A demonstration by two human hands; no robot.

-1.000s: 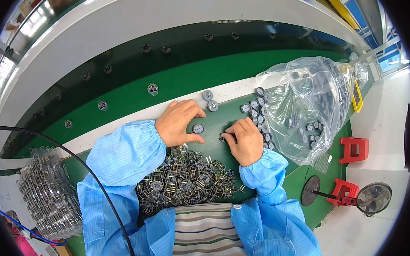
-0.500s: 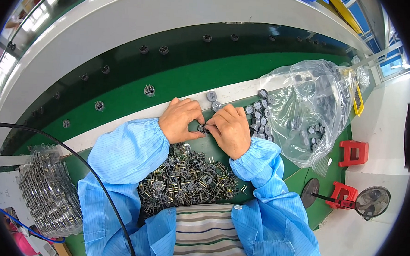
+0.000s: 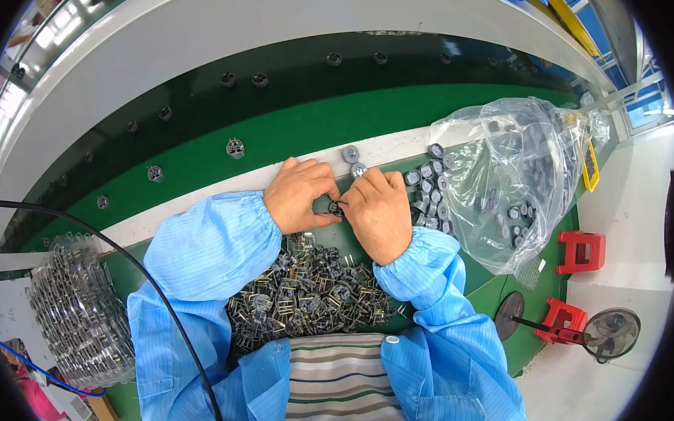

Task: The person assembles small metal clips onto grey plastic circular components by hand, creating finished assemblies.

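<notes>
My left hand [image 3: 299, 199] and my right hand [image 3: 380, 219] meet over the bench, both closed in a pinch. Between their fingertips is a small dark round part [image 3: 335, 209]; my fingers cover much of it, so its detail is unclear. Just below lies a heap of small dark parts with metal pins [image 3: 302, 292], close to my striped front. Two grey round caps [image 3: 350, 154] stand beyond my right hand, at the white edge strip. More grey round caps [image 3: 429, 189] are clustered to the right of that hand.
Beyond the strip, a green conveyor belt [image 3: 327, 107] carries several dark round parts [image 3: 235, 148]. A clear plastic bag [image 3: 506, 174] with grey caps lies to the right. Stacked clear trays [image 3: 84, 315] stand left, near a black cable [image 3: 140, 265]. Red stools [image 3: 581, 252] and a fan [image 3: 611, 334] are right.
The parts on the belt have shifted a little to the left. My hands stay together at the small dark part, with only slight movement of the right fingers.
</notes>
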